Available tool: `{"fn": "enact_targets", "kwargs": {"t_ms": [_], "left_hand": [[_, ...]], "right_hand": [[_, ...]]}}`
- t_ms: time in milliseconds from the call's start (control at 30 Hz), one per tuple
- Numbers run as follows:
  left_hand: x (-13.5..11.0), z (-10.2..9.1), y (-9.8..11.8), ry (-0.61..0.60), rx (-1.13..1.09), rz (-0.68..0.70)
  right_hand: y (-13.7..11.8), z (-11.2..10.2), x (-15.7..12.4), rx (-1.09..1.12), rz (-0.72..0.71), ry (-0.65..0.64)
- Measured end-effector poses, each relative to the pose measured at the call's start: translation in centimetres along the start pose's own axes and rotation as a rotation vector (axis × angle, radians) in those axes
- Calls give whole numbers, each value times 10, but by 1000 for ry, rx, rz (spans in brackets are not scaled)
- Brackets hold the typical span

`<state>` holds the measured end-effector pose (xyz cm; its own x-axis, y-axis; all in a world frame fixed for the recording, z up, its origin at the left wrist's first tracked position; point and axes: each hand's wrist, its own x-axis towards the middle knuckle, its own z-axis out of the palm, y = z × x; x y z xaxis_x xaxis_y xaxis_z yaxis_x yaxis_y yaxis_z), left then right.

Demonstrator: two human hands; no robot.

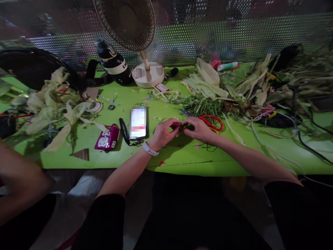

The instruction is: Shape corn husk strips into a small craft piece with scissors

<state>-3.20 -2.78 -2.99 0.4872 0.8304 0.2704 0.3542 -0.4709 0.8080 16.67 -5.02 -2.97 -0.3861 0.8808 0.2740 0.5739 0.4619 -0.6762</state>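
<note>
Over the green table (171, 163), my left hand (165, 132) and my right hand (197, 129) meet at the fingertips. Both are closed in a pinch around a small dark piece that I cannot make out. A pair of scissors with red handles (212, 122) lies just behind my right hand, its blades pointing left. Left of my left hand rests a phone (138, 122) with its screen lit, and a black strap loop (124, 131) beside it. Shredded green strips (203, 106) are heaped behind the scissors.
Dried corn husks (208, 74) pile up at the back right, more husks (44, 97) at the left. A fan (148, 74), a black bottle (117, 67) and a purple packet (107, 139) stand or lie around. White cable (262, 140) crosses the right side. Another person's arm (20, 180) is at far left.
</note>
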Motion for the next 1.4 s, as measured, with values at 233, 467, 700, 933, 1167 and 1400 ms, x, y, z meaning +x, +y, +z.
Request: {"fn": "enact_targets", "kwargs": {"t_ms": [233,467,700,933,1167,1400], "left_hand": [[1,-2,7,7,-24,20],[9,-11,2,20,-320,-231],[11,-6,-6,-182,-507,-369],[10,-2,-5,-182,-527,-329],[9,1,-5,-206,-498,-322],[9,1,-6,-178,-438,-282]], "right_hand": [[2,6,2,168,139,83],[0,-2,-1,203,172,99],[-2,-7,-1,147,120,117],[-4,-5,-2,142,109,130],[-7,-6,-3,229,164,168],[-3,-6,0,438,279,153]]}}
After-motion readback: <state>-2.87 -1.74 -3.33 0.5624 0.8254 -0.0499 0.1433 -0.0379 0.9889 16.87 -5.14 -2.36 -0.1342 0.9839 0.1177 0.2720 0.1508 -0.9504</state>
